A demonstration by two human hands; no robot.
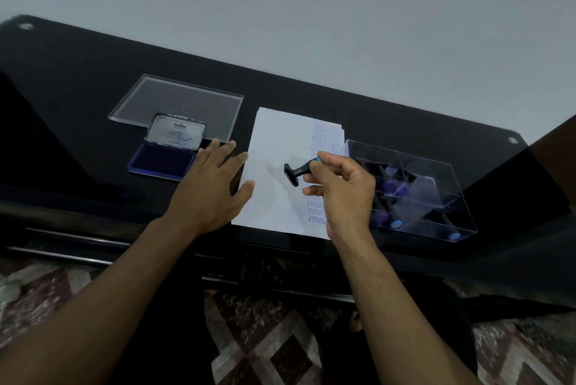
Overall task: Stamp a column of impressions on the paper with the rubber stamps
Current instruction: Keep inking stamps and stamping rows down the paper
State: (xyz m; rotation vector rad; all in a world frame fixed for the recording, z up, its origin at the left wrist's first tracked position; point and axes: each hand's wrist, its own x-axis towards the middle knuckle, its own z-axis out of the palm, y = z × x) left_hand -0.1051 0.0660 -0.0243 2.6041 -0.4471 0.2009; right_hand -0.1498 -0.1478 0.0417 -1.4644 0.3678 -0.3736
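Above the paper [274,172], the stamp [296,171] juts leftward from the right hand [343,188] grip.

Ink pad [162,163] left of paper [274,172]; stamp box [436,197] right; lid [177,104] behind pad.

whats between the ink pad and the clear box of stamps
In the head view, the left hand, the paper and the right hand holding a stamp.
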